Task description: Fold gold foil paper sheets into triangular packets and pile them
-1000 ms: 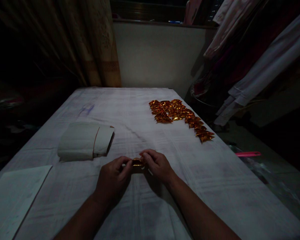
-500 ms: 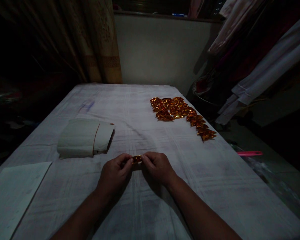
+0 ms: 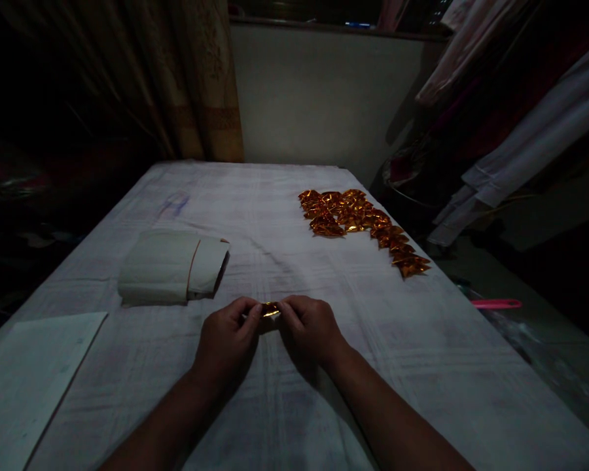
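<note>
A small piece of shiny gold foil (image 3: 271, 309) is stretched between my two hands near the middle of the table. My left hand (image 3: 227, 331) pinches its left end between thumb and fingers. At the other end, my right hand (image 3: 310, 326) grips it the same way. Only the middle of the foil shows; my fingers cover both ends. Several folded gold foil pieces (image 3: 358, 212) lie in overlapping rows farther back on the right.
A pale folded packet with a band round it (image 3: 160, 268) lies to the left. Nearer, a white sheet (image 3: 34, 366) rests at the table's left edge. Clothes (image 3: 530, 137) hang beyond the right edge, above a pink handle (image 3: 498, 304). A wall and a curtain (image 3: 196, 85) stand behind.
Both hands keep their pinch on the foil, which now catches the light more brightly. The whole view has shifted slightly.
</note>
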A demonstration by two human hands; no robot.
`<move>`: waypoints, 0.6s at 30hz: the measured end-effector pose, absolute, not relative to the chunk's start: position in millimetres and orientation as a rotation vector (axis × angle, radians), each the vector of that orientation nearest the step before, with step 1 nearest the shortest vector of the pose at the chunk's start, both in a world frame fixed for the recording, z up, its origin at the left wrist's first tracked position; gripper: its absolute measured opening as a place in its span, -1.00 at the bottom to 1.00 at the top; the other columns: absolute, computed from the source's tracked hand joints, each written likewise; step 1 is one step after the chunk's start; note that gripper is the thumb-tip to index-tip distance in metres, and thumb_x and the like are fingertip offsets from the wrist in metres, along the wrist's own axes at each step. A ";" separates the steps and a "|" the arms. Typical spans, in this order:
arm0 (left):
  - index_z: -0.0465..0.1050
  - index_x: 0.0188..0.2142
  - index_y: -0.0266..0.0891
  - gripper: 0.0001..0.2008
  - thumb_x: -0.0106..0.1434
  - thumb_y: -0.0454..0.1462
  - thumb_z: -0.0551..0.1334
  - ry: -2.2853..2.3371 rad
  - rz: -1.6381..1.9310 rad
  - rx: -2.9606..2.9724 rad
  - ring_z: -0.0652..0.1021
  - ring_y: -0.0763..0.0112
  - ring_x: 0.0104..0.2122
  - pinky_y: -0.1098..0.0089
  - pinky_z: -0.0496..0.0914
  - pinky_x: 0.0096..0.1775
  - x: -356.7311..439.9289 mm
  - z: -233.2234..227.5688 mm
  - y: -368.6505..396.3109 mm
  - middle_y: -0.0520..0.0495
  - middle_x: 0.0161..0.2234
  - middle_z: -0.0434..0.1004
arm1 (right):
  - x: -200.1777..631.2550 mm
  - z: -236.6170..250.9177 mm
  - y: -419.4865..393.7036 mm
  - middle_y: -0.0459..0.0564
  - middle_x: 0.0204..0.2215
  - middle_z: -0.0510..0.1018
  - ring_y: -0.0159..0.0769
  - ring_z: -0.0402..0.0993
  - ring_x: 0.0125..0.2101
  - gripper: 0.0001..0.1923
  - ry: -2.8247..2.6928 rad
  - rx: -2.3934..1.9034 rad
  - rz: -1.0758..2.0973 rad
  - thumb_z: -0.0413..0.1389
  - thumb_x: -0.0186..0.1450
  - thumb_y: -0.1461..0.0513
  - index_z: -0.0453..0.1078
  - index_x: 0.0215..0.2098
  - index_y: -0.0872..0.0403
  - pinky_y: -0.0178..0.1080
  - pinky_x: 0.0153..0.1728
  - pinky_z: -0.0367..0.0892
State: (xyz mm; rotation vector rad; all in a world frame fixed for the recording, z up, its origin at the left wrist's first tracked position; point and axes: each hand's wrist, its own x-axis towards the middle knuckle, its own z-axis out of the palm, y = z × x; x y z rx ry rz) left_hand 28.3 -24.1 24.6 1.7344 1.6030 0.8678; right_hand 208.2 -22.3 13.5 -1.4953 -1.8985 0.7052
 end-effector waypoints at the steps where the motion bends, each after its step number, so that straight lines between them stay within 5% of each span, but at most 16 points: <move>1: 0.52 -0.42 -0.15 -0.66 0.28 -0.03 0.11 1.624 0.871 1.773 0.55 0.35 -0.53 0.42 0.34 -0.44 28.6 25.9 -24.2 0.05 -0.54 0.57 | 208.9 13.8 -22.2 -0.05 -0.47 0.63 -0.34 0.51 -0.46 -0.70 -1.924 -1.506 0.670 0.02 0.41 0.20 0.54 -0.40 0.04 -0.33 -0.40 0.24; 18: 0.57 -0.22 -0.14 -0.59 0.33 0.05 0.07 1.577 0.863 1.740 0.63 0.27 -0.39 0.36 0.41 -0.34 21.1 13.5 -17.0 -0.01 -0.41 0.65 | 231.7 6.9 -8.6 0.02 -0.32 0.71 -0.18 0.64 -0.29 -0.76 -1.708 -1.557 0.644 0.08 0.34 0.19 0.61 -0.29 0.00 -0.25 -0.27 0.38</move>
